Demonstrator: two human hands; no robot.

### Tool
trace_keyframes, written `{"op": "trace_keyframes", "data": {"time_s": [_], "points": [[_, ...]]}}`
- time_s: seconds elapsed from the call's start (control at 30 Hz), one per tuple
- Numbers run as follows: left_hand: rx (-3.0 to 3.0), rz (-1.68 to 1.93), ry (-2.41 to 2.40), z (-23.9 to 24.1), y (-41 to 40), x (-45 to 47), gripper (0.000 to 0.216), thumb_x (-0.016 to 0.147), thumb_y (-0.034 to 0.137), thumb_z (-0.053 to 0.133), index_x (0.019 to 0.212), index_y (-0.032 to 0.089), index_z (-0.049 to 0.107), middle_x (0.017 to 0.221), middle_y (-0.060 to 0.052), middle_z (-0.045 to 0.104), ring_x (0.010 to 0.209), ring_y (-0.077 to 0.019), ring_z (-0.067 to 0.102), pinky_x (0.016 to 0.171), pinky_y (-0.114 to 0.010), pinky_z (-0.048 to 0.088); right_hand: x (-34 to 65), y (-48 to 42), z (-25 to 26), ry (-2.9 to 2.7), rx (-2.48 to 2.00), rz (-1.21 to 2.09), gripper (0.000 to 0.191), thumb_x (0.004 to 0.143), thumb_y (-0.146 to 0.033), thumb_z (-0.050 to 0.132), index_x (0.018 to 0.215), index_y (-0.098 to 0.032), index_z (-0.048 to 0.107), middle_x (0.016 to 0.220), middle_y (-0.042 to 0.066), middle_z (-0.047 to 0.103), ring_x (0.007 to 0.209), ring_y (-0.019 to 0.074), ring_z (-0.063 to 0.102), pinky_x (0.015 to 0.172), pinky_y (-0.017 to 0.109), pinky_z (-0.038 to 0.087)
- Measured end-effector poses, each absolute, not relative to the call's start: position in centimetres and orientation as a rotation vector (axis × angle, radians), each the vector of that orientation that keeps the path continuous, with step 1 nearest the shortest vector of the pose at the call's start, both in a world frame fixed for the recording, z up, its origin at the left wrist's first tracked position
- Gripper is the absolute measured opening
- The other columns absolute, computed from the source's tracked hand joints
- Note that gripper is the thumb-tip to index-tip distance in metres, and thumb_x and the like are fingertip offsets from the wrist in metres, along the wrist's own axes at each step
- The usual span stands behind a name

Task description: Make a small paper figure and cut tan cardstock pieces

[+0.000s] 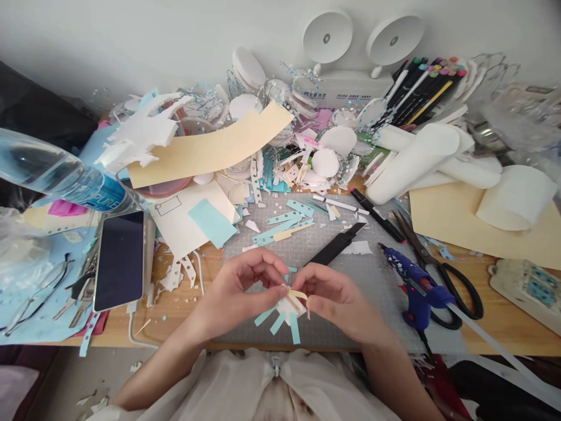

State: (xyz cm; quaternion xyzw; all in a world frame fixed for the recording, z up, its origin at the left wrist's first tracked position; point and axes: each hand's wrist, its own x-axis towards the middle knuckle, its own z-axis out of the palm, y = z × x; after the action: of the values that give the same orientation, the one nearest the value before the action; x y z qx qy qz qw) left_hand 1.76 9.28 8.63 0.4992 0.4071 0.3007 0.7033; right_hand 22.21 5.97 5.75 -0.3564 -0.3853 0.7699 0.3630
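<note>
Both hands meet low over the front of the grey cutting mat [245, 234]. Between them is a small white paper piece [294, 306] with light-blue paper strips [294, 330] fanning out around it. My left hand [249, 292] pinches its upper left side between thumb and fingers. A curved cream paper strip [300, 294] rises from the piece, and its right end sits in the closed thumb and fingers of my right hand [335, 301]. Just beyond the hands lies a black utility knife [335, 244]. The fingers partly cover the piece's upper edge.
To the right lie a blue hot glue gun [414, 283], black-handled scissors [432, 257] and a black marker [379, 215]. A phone [120, 260] and a water bottle [65, 175] are at left. Paper scraps, white rolls [414, 161] and a two-headed lamp [328, 36] crowd the back.
</note>
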Motion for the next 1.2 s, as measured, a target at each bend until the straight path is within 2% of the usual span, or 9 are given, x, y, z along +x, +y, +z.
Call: {"op": "trace_keyframes", "data": {"time_s": [0.23, 0.73, 0.93, 1.2], "points": [[1.187, 0.672, 0.93, 9.1, 9.2, 2.1, 0.011, 0.082, 0.019, 0.07, 0.09, 0.018, 0.064, 0.075, 0.0, 0.066, 0.069, -0.0119, 0.062, 0.067, -0.024, 0.049, 22.7, 7.0, 7.3, -1.153, -1.154, 1.915, 0.028, 0.079, -0.042, 0.079, 0.089, -0.02, 0.065, 0.081, 0.001, 0.063, 0.071, 0.0129, 0.057, 0.067, 0.025, 0.049], [1.225, 0.626, 0.965, 9.4, 9.2, 2.2, 0.01, 0.081, 0.018, 0.068, 0.091, 0.017, 0.064, 0.076, 0.0, 0.066, 0.071, -0.0127, 0.062, 0.07, -0.025, 0.049, 23.0, 8.1, 9.4, -1.611, -1.286, 1.665, 0.009, 0.089, -0.031, 0.07, 0.087, -0.023, 0.067, 0.078, -0.002, 0.064, 0.074, 0.0141, 0.058, 0.067, 0.026, 0.047], [1.247, 0.665, 0.953, 9.3, 9.1, 2.4, 0.01, 0.081, 0.016, 0.069, 0.09, 0.017, 0.065, 0.078, 0.0, 0.067, 0.072, -0.0119, 0.062, 0.07, -0.024, 0.049, 22.8, 8.0, 9.2, -1.581, -1.308, 1.666, 0.009, 0.088, -0.031, 0.071, 0.087, -0.023, 0.067, 0.077, -0.003, 0.063, 0.073, 0.013, 0.058, 0.066, 0.025, 0.047], [1.156, 0.843, 0.957, 8.5, 8.5, 2.2, 0.015, 0.082, 0.012, 0.07, 0.093, 0.02, 0.063, 0.074, 0.003, 0.068, 0.068, -0.0085, 0.06, 0.07, -0.02, 0.048, 22.6, 7.5, 8.9, -1.378, -1.248, 1.626, 0.007, 0.086, -0.023, 0.069, 0.092, -0.023, 0.067, 0.084, -0.002, 0.065, 0.079, 0.0124, 0.062, 0.073, 0.021, 0.052]]}}
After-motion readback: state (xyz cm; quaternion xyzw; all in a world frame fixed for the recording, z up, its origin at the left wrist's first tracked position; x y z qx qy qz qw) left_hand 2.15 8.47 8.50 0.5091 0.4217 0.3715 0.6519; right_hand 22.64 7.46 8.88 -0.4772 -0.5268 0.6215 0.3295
